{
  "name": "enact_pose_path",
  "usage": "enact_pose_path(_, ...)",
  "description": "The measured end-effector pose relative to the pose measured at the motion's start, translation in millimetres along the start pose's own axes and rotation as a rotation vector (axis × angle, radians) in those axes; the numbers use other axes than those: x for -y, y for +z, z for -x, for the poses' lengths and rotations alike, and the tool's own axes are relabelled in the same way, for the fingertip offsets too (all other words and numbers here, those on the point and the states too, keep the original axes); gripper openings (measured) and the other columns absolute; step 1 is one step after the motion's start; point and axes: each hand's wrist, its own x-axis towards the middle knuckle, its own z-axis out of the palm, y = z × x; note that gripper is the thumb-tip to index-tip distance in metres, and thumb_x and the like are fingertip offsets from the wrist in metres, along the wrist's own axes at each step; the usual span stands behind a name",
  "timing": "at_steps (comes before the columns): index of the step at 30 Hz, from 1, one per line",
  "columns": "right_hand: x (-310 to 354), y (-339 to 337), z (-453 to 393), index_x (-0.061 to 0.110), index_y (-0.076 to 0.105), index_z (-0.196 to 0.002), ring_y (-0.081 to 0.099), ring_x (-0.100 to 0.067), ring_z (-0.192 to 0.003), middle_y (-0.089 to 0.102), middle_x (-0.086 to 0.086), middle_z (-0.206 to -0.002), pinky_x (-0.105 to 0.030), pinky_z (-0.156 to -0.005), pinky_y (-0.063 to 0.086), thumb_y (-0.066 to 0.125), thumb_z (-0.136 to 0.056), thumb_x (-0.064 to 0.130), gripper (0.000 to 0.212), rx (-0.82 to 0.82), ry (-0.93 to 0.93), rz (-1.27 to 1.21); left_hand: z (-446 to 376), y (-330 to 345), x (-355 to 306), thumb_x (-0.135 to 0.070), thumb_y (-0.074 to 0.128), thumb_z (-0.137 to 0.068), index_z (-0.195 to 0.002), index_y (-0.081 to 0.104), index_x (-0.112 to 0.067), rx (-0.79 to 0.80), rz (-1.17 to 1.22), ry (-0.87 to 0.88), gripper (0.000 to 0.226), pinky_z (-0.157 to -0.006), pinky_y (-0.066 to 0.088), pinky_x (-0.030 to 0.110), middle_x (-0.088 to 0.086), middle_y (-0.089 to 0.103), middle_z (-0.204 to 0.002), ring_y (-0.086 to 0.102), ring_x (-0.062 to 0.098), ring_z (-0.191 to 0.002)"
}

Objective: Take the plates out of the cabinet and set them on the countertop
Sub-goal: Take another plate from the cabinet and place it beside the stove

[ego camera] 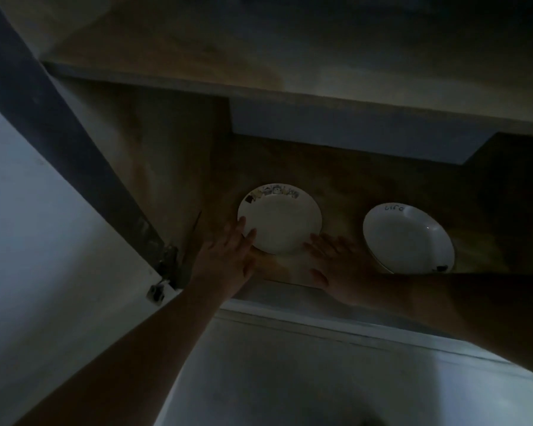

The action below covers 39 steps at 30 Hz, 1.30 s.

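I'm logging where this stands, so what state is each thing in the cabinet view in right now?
Left plate: flat on the shelf, not lifted, a hand at each side.
Right plate: flat on the shelf, untouched.
Left hand: fingers straight, tips on the left plate's rim.
Right hand: fingers straight, flat on the shelf by the left plate.
Cabinet door: open.
Shelf: holds both plates.

You get a very dim, underexposed head view. Faint light falls from the front onto the two white plates (280, 222), the brightest things; a small glint marks the right plate (408, 238). Cabinet interior (366, 179) is murky, arms in shadow. Soft focus, wide-angle bending at edges.
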Motion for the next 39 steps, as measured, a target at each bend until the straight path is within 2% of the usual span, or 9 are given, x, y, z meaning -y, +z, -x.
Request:
enact_pose_path(8,-17.7,-2.6,-47.2,0.019,0.005,-0.155,0.003,-0.026,-0.149,0.001,-0.008,-0.163,-0.043,-0.119,0.005,0.022,-0.103,0.044,0.060,0.056,0.239,-0.235,-16.6,10.9,-2.0,-0.061,0.006,-0.085,-0.153,0.029,-0.030,0.117,0.072,-0.095,0.078,-0.114,0.025,0.053,0.022,0.025,-0.158,0.021,0.042,-0.145)
enact_pose_path(14,-35.6,15.6,-72.7,0.013,0.019,-0.154,0.022,-0.030,-0.144,0.022,-0.011,-0.159,-0.041,-0.117,0.021,0.035,-0.102,0.036,0.059,-0.144,0.272,-0.449,-27.6,14.3,11.7,-0.059,0.004,-0.090,-0.156,0.018,-0.028,0.099,0.250,-0.205,0.074,-0.116,0.023,0.049,0.015,0.021,-0.162,0.020,0.036,-0.147)
enact_pose_path(17,-41.9,31.5,-94.3,0.013,0.034,-0.149,0.033,-0.033,-0.139,0.035,-0.013,-0.153,-0.046,-0.115,0.026,0.041,-0.097,0.028,0.054,-0.195,0.304,-0.742,-26.7,1.3,4.4,-0.049,-0.002,-0.096,-0.156,0.018,-0.014,0.163,0.641,-0.309,0.072,-0.116,0.022,0.042,0.016,0.012,-0.164,0.015,0.034,-0.149)
enact_pose_path(21,-48.3,40.3,-111.8,0.011,0.052,-0.131,0.050,-0.037,-0.123,0.054,-0.018,-0.136,-0.052,-0.107,0.037,0.045,-0.092,0.020,0.041,-0.207,0.387,-1.206,-33.2,-23.3,-6.3,-0.054,0.035,-0.101,-0.154,0.027,-0.016,0.143,1.285,-0.756,0.066,-0.115,0.022,0.039,0.013,0.029,-0.159,0.030,0.031,-0.143)
enact_pose_path(24,-40.0,5.7,-96.1,0.006,0.057,-0.122,0.053,-0.038,-0.119,0.058,-0.020,-0.127,-0.046,-0.102,0.043,0.043,-0.100,0.014,0.028,-0.240,0.518,-1.524,-40.7,-16.8,-7.1,-0.058,0.039,-0.099,-0.139,0.050,-0.022,0.116,1.762,-0.783,0.055,-0.096,0.048,0.035,0.008,0.055,-0.140,0.054,0.024,-0.122)
enact_pose_path(26,-37.8,-9.8,-85.7,0.003,0.059,-0.120,0.058,-0.035,-0.113,0.061,-0.017,-0.120,-0.036,-0.084,0.052,0.042,-0.102,0.019,0.030,-0.260,0.606,-1.756,-41.2,-12.0,-6.0,-0.041,0.033,-0.106,-0.125,0.058,-0.022,0.051,1.985,-0.705,0.037,-0.080,0.053,0.029,0.001,0.066,-0.118,0.062,0.015,-0.104)
enact_pose_path(30,-42.4,-20.6,-73.6,0.009,0.060,-0.099,0.059,-0.022,-0.078,0.062,-0.012,-0.101,-0.030,-0.062,0.047,0.041,-0.101,0.025,0.025,-0.181,0.703,-1.941,-40.1,-8.8,1.8,-0.041,0.032,-0.106,-0.111,0.061,-0.025,0.029,2.129,-0.702,0.034,-0.085,0.053,0.042,0.005,0.065,-0.121,0.063,0.023,-0.107)
enact_pose_path(35,-50.3,-22.2,-64.5,0.019,0.052,-0.120,0.063,-0.030,-0.092,0.061,-0.012,-0.109,-0.044,-0.076,0.053,0.039,-0.095,0.053,0.044,0.004,0.676,-1.959,-40.0,-8.3,9.2,-0.050,0.035,-0.102,-0.124,0.052,-0.020,0.087,2.177,-0.793,0.041,-0.084,0.049,0.050,0.006,0.064,-0.111,0.061,0.027,-0.106)
enact_pose_path(39,-62.6,-15.8,-59.2,0.019,0.057,-0.113,0.062,-0.034,-0.104,0.062,-0.015,-0.113,-0.054,-0.093,0.049,0.035,-0.091,0.067,0.058,0.138,0.613,-1.973,-36.3,-4.6,17.1,-0.053,0.041,-0.098,-0.135,0.051,-0.016,0.200,2.174,-0.804,0.053,-0.082,0.052,0.056,0.011,0.062,-0.123,0.061,0.031,-0.110)
